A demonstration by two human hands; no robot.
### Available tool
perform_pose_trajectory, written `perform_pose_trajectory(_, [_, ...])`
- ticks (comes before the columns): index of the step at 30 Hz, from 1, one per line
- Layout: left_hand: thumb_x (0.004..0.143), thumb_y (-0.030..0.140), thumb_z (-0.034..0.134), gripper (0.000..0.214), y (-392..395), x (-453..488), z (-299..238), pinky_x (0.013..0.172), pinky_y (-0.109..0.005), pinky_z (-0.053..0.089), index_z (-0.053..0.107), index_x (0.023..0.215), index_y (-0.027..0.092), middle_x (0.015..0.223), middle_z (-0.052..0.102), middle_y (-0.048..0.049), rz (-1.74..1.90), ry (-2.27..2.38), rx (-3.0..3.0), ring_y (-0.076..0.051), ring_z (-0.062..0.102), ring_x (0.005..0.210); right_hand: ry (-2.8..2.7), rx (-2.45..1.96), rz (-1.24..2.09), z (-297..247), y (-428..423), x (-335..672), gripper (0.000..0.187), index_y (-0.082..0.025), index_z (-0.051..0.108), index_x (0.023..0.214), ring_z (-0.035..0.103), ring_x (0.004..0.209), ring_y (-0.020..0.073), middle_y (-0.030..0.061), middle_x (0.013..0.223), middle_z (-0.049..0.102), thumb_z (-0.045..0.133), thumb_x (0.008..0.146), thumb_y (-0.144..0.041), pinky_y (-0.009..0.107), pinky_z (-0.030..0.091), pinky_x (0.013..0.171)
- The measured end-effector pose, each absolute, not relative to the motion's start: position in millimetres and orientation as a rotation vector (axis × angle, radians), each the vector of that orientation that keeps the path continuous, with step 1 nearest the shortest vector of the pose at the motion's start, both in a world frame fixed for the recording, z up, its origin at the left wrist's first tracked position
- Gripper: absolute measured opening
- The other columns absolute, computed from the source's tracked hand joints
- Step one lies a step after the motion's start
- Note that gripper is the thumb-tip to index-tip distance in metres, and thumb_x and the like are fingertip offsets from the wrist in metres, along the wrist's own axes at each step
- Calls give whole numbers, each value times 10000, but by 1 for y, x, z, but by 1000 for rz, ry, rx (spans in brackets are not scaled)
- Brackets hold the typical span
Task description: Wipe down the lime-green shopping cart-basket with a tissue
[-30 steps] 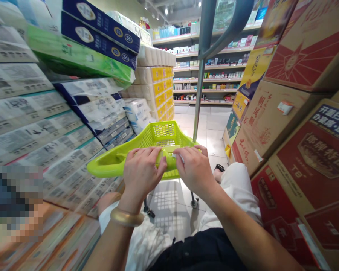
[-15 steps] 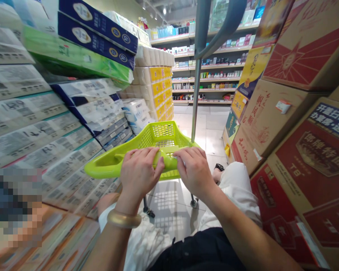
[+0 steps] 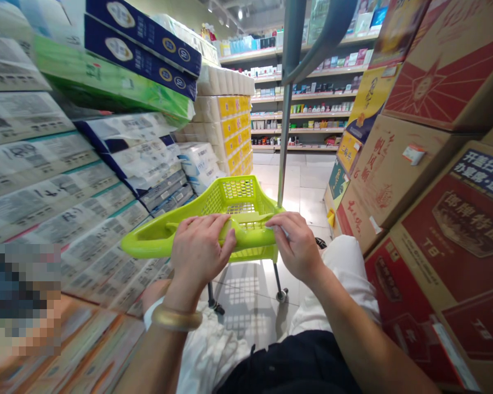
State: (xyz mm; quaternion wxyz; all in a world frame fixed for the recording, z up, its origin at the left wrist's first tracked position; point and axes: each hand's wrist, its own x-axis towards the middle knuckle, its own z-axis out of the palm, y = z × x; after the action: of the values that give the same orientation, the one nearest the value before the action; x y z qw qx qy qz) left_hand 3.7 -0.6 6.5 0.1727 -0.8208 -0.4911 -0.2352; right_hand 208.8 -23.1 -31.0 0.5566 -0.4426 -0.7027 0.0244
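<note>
A lime-green plastic shopping cart (image 3: 248, 239) stands directly in front of me, its latticed basket tapering away. My left hand (image 3: 201, 243) is closed over the middle of its handle, thumb toward me. At the handle's right end, my right hand (image 3: 296, 243) has its fingers curled over the bar; part of the grip is hidden behind the fingers. Between the two hands a stretch of bare handle shows. A thin metal pole (image 3: 284, 148) rises at the cart's right side up to a grey curved top piece (image 3: 324, 49). A gold-coloured bangle (image 3: 176, 318) circles my left wrist.
Stacked tissue packs (image 3: 102, 175) line the left side, with a green pack (image 3: 119, 90) jutting out. Liquor cartons (image 3: 447, 230) are piled on the right. Tiled floor (image 3: 267, 164) leads to shelves (image 3: 304, 131) of small goods. A blurred patch covers the lower left.
My right hand has slid right along the handle, widening the gap between my hands. My left hand has shifted slightly left. The surroundings look almost unchanged.
</note>
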Motion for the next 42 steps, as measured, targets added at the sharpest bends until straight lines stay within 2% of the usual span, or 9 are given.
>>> perform_pose_trajectory(9, [929,425,391,398,0,-1,8,915,-437,398,676,1102,208,1094,733,-68,-678,-1376,-2351,-257,652,998,-1510,-975,256,-43,-10,228,217,-222,635,917,608,895,181,42,906,650,422,946,-247,324,487,810])
perform_pose_trajectory(19, [929,428,368,419,-3,-18,9,964,-434,384,684,1116,227,1095,737,-47,-729,-1336,-2427,-238,654,1021,-1437,-973,500,-50,-6,229,236,-216,653,898,598,838,168,26,870,647,445,938,-319,302,468,786])
perform_pose_trajectory(27, [940,380,303,434,7,-45,10,1067,-487,302,662,1146,250,1164,715,-21,-901,-1189,-2542,-258,554,1213,-1435,-890,497,-52,-13,221,218,-230,662,899,591,845,175,26,878,646,463,934,-311,310,463,794])
perform_pose_trajectory(31, [896,374,464,328,1,-39,19,1119,-532,249,664,1104,218,1122,712,-64,-1046,-1280,-2244,-297,551,1202,-1416,-885,483,-54,-15,214,210,-236,662,927,597,879,179,28,907,645,464,944,-303,322,465,824])
perform_pose_trajectory(34, [900,317,475,283,-12,-13,21,1002,-427,421,661,1072,192,1074,705,-77,-1161,-1249,-2312,-245,613,1059,-1375,-903,473,-59,-16,208,218,-236,653,967,596,923,185,36,944,643,453,958,-320,339,469,858])
perform_pose_trajectory(36, [924,297,437,287,-20,9,18,911,-352,473,653,1080,188,1064,701,-68,-1150,-1229,-2485,-208,626,1004,-1335,-902,468,-62,-18,203,222,-236,641,1003,593,965,191,43,982,641,442,967,-327,356,468,890])
perform_pose_trajectory(39, [942,296,404,304,-26,39,10,838,-337,460,670,1032,179,985,719,-66,-966,-1232,-2574,-205,636,919,-1271,-889,472,-65,-23,192,212,-239,629,1037,587,1006,192,46,1023,636,439,975,-311,374,459,931])
perform_pose_trajectory(42, [968,312,356,393,-26,53,4,690,-338,390,667,750,209,751,707,-40,-705,-1373,-2562,-197,606,715,-1203,-863,444,-67,-31,176,211,-244,624,1047,583,1035,191,47,1046,626,426,982,-270,390,450,965])
